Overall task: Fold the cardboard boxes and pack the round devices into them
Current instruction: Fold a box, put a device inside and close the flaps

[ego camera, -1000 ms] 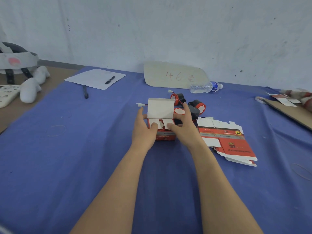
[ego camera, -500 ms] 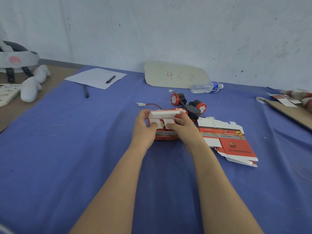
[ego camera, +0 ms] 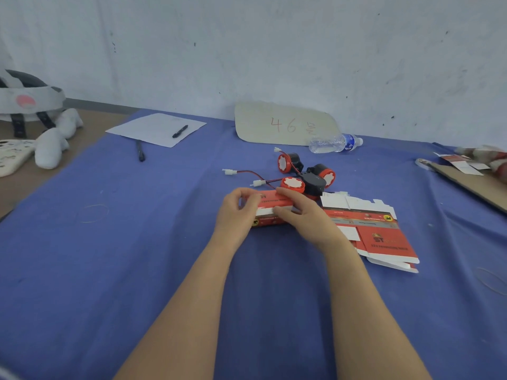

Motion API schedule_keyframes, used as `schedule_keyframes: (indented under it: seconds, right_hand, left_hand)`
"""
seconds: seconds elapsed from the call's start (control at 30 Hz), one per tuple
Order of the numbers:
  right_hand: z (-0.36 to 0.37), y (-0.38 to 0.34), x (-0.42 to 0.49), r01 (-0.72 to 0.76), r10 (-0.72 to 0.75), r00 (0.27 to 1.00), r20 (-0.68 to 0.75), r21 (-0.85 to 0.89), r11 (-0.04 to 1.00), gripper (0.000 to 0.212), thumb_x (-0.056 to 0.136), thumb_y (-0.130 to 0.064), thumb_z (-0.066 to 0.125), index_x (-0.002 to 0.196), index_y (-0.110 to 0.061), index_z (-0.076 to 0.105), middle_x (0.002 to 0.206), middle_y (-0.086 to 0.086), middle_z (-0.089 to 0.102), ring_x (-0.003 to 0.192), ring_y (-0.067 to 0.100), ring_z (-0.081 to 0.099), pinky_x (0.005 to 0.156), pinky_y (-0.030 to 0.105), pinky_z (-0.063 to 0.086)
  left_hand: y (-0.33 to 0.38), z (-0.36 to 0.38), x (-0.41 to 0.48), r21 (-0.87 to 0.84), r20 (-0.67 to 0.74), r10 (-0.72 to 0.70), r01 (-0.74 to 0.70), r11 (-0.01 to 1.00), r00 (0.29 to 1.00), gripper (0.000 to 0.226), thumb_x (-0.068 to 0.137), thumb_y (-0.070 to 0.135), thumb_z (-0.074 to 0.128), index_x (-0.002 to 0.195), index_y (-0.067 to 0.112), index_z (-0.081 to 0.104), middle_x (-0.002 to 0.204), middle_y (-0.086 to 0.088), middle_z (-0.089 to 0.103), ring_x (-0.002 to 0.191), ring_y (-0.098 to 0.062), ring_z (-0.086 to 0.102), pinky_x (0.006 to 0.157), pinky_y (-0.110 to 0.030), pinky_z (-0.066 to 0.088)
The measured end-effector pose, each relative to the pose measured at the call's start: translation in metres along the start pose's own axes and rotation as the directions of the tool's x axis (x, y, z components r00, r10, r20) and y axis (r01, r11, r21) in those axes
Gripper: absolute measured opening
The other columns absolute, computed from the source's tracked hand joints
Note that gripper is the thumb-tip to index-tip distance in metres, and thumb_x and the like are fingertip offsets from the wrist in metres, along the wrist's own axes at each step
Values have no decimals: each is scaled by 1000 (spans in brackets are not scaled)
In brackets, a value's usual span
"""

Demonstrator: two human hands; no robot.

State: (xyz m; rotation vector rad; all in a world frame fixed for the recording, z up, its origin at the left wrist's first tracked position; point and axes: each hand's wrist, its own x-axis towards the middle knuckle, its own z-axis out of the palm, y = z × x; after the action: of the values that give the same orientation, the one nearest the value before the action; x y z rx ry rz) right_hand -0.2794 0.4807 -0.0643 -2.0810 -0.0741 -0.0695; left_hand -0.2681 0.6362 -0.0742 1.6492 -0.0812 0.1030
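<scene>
A: Entry; where do we have the box (ego camera: pixel 271 208)?

B: Centre of the blue cloth (ego camera: pixel 109 256), standing on its base between our two hands; lid flap folded down over the top, with a white strip of the tuck flap showing along the near edge, so we judge it not yet tucked home; contents hidden, so we cannot tell whether a device is inside.

A: Fingers?

B: Left hand (ego camera: pixel 236 212) curled round the box's left end, thumb and forefinger nipping the lid corner; right hand (ego camera: pixel 304 216) laid over the right half, forefinger along the far top edge, thumb on the white strip at the front; both have hold of the box, neither spread wide.

A: Handling, as we judge it?

B: Thin printed card; light, springy at the creases, easily dented if we squeeze the walls; we would hold it at the ends and corners, where the folds stiffen it, and push the flap in with a thumb rather than press the lid's middle.

A: The rest of the stock?

B: Three round devices (ego camera: pixel 293 185) just behind the box, red-faced with black bodies, wired to white plugs (ego camera: pixel 230 171); hard plastic, we suppose, rigid enough to take by the rim; the wiring may snag on a flap. Flat cartons (ego camera: pixel 384 234) stacked just right of the right hand, unfolded.
</scene>
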Motion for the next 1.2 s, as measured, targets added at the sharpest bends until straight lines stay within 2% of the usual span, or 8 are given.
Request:
schedule_keyframes:
  seconds: [0.13, 0.3, 0.4, 0.53, 0.73, 0.83, 1.0, 1.2]
  right_hand:
    - [4, 2, 1, 36, -33, 993, -110, 32, 999, 43, 95, -32, 56, 137, -32, 46, 134, -6, 52, 111, 5, 52, 74, 11, 43]
    - [8, 0, 2, 56, -53, 984, -170, 12, 998, 40, 94, -34, 58, 133, -31, 52, 126, -11, 52, 105, 3, 51, 65, 2, 42]
    - [9, -1, 3, 53, -50, 990, -133, 23, 998, 34, 94, -33, 57, 129, -30, 57, 125, -12, 54, 108, 4, 50, 72, 2, 42]
    - [11, -3, 5, -46, 64, 988, -144, 122, 991, 35, 99, -38, 45, 128, -25, 60, 125, -5, 61, 117, 14, 52, 100, 32, 46]
    - [18, -5, 9, -75, 134, 964, -231, 249, 966, 28, 97, -21, 52, 124, -21, 59, 126, 1, 58, 110, 12, 52, 79, 18, 45]
    - [19, -6, 10, -115, 178, 955, -237, 258, 959, 36, 97, -22, 53, 133, -17, 52, 129, 4, 56, 110, 14, 52, 86, 25, 44]
    - [22, -9, 10, -147, 195, 949, -249, 199, 969, 33, 98, -24, 48, 128, -14, 58, 111, -4, 58, 93, 7, 48, 63, 15, 35]
    - [27, -10, 10, -104, 116, 962, -248, 61, 993, 24, 97, -30, 51, 112, -16, 64, 94, -8, 58, 76, 1, 50, 58, 11, 34]
  left_hand:
    - [-5, -1, 1, 166, 71, 88, -98, 981, 994, 41, 89, 20, 65, 129, 21, 55, 125, 3, 45, 108, -11, 54, 91, -23, 47]
    - [-4, 0, 2, 193, 48, 141, -148, 970, 989, 33, 90, 14, 62, 121, 26, 59, 125, 1, 46, 106, -12, 53, 86, -18, 44]
    - [-1, 2, 0, 195, 33, 138, -142, 970, 990, 27, 92, 13, 55, 109, 33, 60, 124, 2, 44, 95, -5, 51, 74, -8, 41]
    - [2, 7, -1, 166, -4, 69, -67, 984, 998, 34, 97, 9, 38, 110, 24, 65, 137, -4, 43, 122, -14, 45, 92, -20, 45]
    - [4, 9, -4, 154, -54, 44, -35, 987, 998, 20, 95, 19, 47, 98, 25, 66, 141, -4, 46, 131, -17, 42, 104, -33, 40]
    - [3, 10, -4, 208, -22, 83, -77, 975, 996, 25, 97, 15, 45, 111, 20, 65, 138, -7, 47, 129, -20, 43, 104, -34, 41]
    - [5, 7, -2, 52, 12, -49, 48, 998, 999, 46, 97, 16, 46, 142, 28, 40, 139, -1, 44, 113, -12, 47, 89, -24, 42]
    - [6, 7, 1, 29, 16, -159, 158, 987, 987, 63, 96, 19, 49, 152, 23, 20, 146, 1, 39, 116, -12, 44, 86, -24, 36]
